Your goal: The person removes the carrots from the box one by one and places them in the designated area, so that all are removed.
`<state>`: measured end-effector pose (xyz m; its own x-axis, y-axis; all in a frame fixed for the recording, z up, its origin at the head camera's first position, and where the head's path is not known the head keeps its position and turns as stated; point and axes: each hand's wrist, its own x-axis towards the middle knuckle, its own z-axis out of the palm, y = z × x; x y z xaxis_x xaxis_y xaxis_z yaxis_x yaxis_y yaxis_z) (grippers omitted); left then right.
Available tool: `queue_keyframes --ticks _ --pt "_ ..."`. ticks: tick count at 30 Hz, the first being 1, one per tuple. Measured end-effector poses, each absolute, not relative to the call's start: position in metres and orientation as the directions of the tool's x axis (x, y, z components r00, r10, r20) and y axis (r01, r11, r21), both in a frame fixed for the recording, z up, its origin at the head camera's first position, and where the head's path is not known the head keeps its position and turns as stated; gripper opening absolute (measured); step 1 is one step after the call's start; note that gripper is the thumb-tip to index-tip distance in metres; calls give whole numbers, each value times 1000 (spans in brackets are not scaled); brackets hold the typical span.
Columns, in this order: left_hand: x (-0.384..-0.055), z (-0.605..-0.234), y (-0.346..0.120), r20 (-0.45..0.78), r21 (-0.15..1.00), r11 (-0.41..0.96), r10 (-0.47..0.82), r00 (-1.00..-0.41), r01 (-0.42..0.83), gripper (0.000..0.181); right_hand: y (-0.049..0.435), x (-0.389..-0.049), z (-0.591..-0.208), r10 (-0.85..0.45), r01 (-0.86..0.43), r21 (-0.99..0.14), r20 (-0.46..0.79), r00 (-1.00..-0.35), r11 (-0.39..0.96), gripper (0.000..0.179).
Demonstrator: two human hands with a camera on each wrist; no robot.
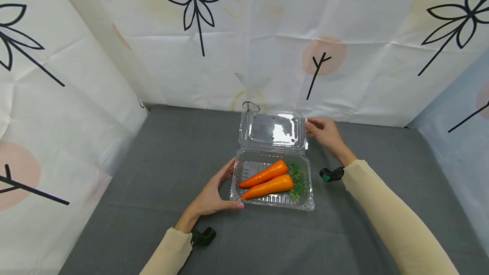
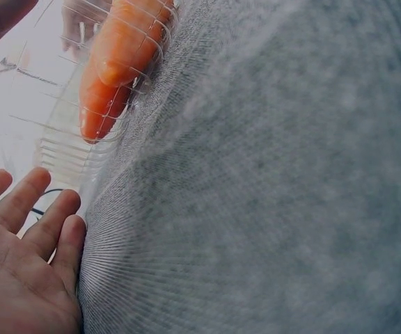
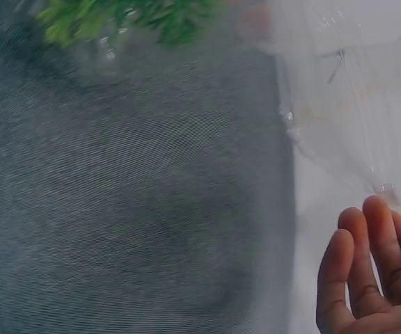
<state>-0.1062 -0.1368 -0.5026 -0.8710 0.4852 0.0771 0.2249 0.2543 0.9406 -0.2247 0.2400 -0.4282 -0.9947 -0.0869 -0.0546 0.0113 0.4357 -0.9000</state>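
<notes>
A clear plastic clamshell container (image 1: 272, 203) lies on the grey cloth with its hinged lid (image 1: 267, 128) raised at the back. Inside are two orange carrots (image 1: 267, 186), pointed ends to the left, and green leafy tops (image 1: 297, 179) at the right. My left hand (image 1: 210, 194) is at the container's left side, fingers extended along the wall and thumb by the front left corner. In the left wrist view its fingers (image 2: 60, 209) look relaxed. My right hand (image 1: 326, 135) pinches the lid's right edge; in the right wrist view the fingertips (image 3: 378, 209) meet the lid's corner.
A grey cloth (image 1: 183, 147) covers the table. White fabric walls (image 1: 267, 67) with printed flowers and twigs rise behind and at both sides. A dark band with a camera (image 1: 331, 174) sits on the right wrist, another (image 1: 204, 236) on the left.
</notes>
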Motion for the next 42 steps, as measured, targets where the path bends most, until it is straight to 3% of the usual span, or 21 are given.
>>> queue_keyframes --ticks 7,17,26,33,42 --pt "-106 -502 -136 75 940 256 486 -871 224 116 243 -222 -440 -129 91 -874 -172 -977 476 54" --pt "-106 -502 -136 67 940 263 485 -872 219 117 244 -219 -441 -158 114 -849 -225 -962 515 53" --pt "-106 -502 -136 65 943 255 491 -868 215 117 242 -212 -415 -131 -16 -781 -85 -988 625 47" --pt "-106 -502 -137 66 943 253 493 -867 216 118 230 -207 -394 -262 -183 -765 18 -965 618 40" --pt "-107 -504 -137 54 940 270 489 -871 209 117 192 -195 -389 -428 -295 -805 57 -902 515 31"
